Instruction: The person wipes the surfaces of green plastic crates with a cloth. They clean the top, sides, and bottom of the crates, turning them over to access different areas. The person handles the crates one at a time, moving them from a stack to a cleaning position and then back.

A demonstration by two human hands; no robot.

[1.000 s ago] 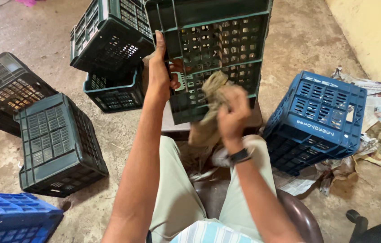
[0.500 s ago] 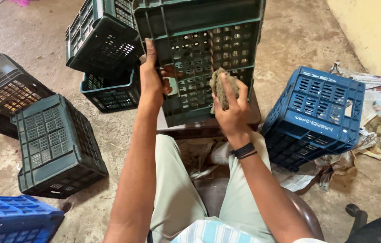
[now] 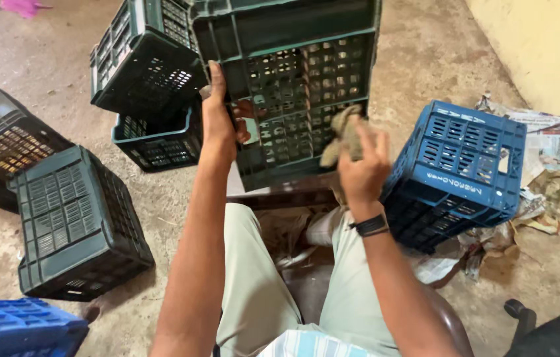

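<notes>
Rough concrete floor (image 3: 425, 59), yellow wall (image 3: 544, 59), scattered crates (image 3: 75, 221), newspaper (image 3: 548, 142)

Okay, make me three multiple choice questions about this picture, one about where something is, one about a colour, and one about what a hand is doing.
1. Where does the blue crate sit?
A. right of the person's knees
B. on top of the held crate
C. on the person's lap

2. What colour is the crate being held?
A. red
B. dark green
C. white

3. What is the right hand doing?
A. resting open on the floor
B. gripping a rag
C. holding a newspaper

Answers: 1 A, it stands on the floor at the right; 2 B, its perforated wall is dark green; 3 B, fingers close around the brownish rag while the left hand grips the crate's edge.
</notes>
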